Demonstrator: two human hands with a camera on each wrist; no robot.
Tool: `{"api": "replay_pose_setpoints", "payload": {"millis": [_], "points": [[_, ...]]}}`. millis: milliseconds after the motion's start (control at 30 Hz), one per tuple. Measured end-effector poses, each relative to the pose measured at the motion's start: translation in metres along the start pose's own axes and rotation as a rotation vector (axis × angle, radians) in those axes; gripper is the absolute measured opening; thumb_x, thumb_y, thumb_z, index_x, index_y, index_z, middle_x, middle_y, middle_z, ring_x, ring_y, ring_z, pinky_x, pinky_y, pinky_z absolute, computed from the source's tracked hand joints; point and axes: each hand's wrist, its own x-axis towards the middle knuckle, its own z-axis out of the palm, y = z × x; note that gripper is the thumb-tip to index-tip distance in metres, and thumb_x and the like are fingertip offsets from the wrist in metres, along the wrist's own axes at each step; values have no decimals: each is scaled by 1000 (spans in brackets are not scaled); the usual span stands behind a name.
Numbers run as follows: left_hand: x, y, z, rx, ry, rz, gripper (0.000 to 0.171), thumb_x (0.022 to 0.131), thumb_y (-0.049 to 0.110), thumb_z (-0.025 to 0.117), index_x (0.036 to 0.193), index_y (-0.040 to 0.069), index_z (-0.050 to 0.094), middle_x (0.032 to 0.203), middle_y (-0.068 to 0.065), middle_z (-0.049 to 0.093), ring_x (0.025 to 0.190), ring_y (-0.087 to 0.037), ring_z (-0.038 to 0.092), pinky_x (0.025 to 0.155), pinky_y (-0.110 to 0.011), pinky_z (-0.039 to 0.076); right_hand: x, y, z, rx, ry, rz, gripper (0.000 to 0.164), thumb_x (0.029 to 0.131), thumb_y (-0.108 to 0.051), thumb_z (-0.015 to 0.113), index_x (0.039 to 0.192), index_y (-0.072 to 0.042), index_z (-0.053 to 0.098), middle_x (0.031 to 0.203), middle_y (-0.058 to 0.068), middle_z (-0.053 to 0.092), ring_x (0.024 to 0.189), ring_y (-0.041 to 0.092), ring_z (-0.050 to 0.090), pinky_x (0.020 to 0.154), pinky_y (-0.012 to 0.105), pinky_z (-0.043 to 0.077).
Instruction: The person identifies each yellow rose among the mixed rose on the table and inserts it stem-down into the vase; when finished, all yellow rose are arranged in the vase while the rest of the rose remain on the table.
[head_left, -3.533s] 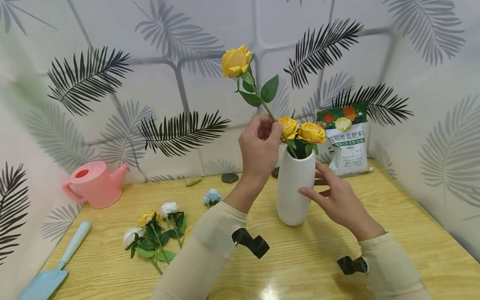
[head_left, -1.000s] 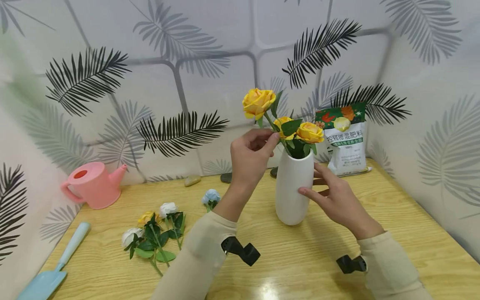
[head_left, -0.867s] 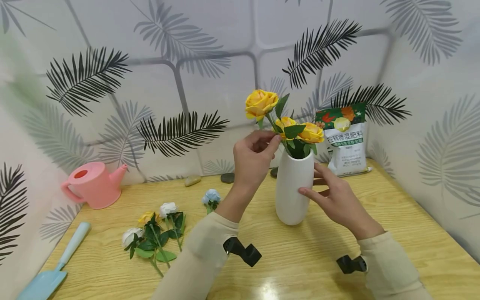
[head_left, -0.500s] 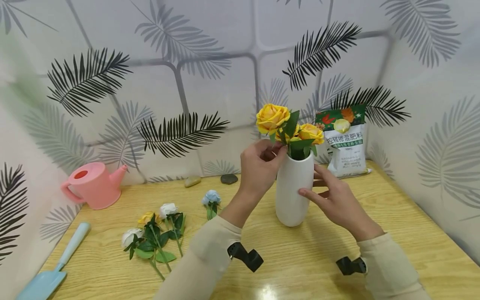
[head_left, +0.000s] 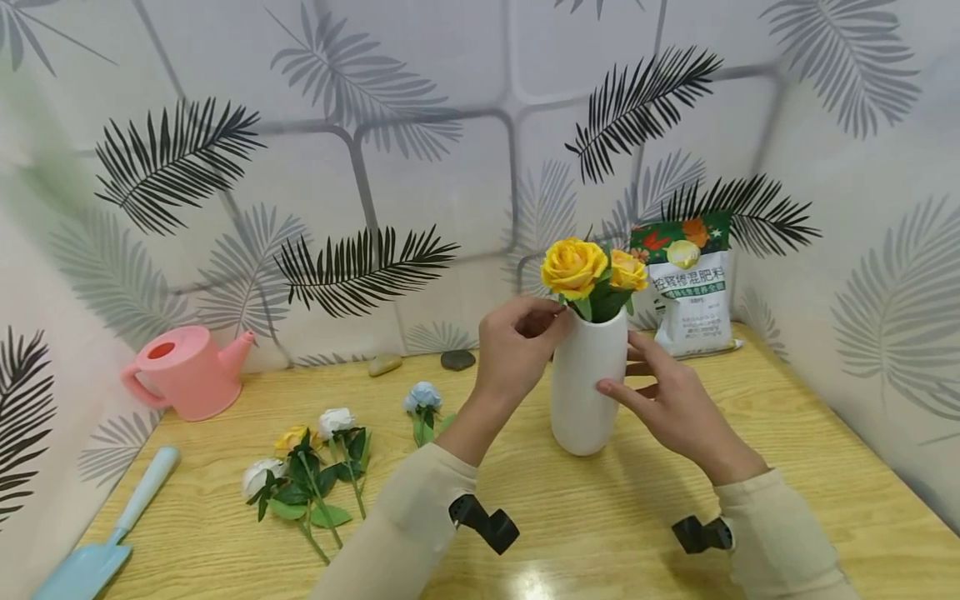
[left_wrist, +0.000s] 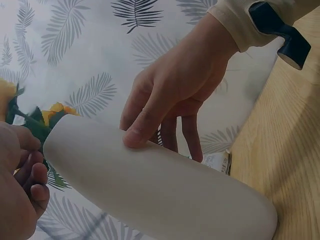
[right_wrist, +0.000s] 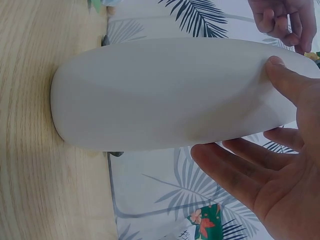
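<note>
A white vase point(head_left: 588, 387) stands upright on the table with yellow roses in its mouth. My left hand point(head_left: 521, 342) is at the rim, its thumb and forefinger pinching the front yellow rose point(head_left: 573, 268) just under the bloom. That bloom sits low over the vase, and its stem is hidden inside. Another yellow rose point(head_left: 627, 271) shows to its right; the one behind is covered. My right hand point(head_left: 678, 400) holds the vase's right side, thumb in front and fingers behind, as the right wrist view shows on the vase wall point(right_wrist: 165, 95).
White roses point(head_left: 337, 421) and a yellow one lie at the left, with a blue rose point(head_left: 423, 397) nearer the middle. A pink watering can point(head_left: 191, 371), a blue trowel point(head_left: 112, 533), stones point(head_left: 457, 359) and a fertilizer bag point(head_left: 688, 287) stand or lie around the table point(head_left: 592, 533).
The left hand has lowered the yellow rose from high above the vase down into it, bringing the bloom right and down to the rim. The right hand has kept its hold on the vase.
</note>
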Motion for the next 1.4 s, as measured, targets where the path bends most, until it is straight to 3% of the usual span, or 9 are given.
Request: {"api": "replay_pose_setpoints", "payload": {"millis": [167,467,633,833,967,1133,1267,1400], "points": [[-12,-4,-14,-24,-47,-38,8,90,4,73,95,-2,75,83,-18,72,63,-4,59,61,-20,53,0,-2,2,2,-12,14,68,97,-35,67,153,-10,38,142,21,56,118,40,65,85,50,60],[-48,-18,-57,4,-129,-192,12,93,9,71,104,4,74,92,-15,72,66,-15,65,62,-22,54,-2,-2,0,-6,-24,59,72,98,-39,65,155,-10,34,141,25,56,118,41,65,87,52,59],[-69,-22,-93,56,-101,-234,14,94,7,70,107,3,72,93,-15,71,70,-14,67,65,-21,55,-4,-1,-4,-23,-25,69,72,98,-40,65,155,-10,33,139,27,57,114,42,66,86,53,59],[-91,-29,-142,157,-4,-279,13,93,5,71,105,2,71,90,-15,71,72,-19,68,65,-22,55,-5,-2,-7,-36,-45,95,77,98,-42,64,157,-7,30,139,29,56,114,45,66,86,54,59],[-108,-31,-175,229,50,-387,13,94,9,71,106,4,71,89,-12,71,72,-10,67,66,-23,55,-3,-3,-7,-40,-53,97,77,98,-43,63,157,-7,29,140,29,56,115,46,65,87,55,58],[-129,-31,-207,339,66,-534,15,96,10,69,108,2,70,91,-12,71,72,-8,65,67,-22,55,-1,-4,-5,-38,-55,84,77,99,-42,63,157,-6,29,140,30,55,115,46,65,87,56,58],[-147,-31,-224,501,30,-619,16,94,11,70,107,1,71,94,-9,72,75,-7,63,67,-20,53,0,-5,-4,-36,-61,84,79,99,-43,63,158,-5,28,140,30,55,115,46,65,88,56,58],[-165,-32,-235,548,-24,-716,18,93,12,70,108,1,70,95,-8,71,77,-10,62,65,-21,52,1,-7,-2,-38,-69,93,81,98,-44,63,158,-4,26,141,30,55,116,46,65,88,56,58]]}}
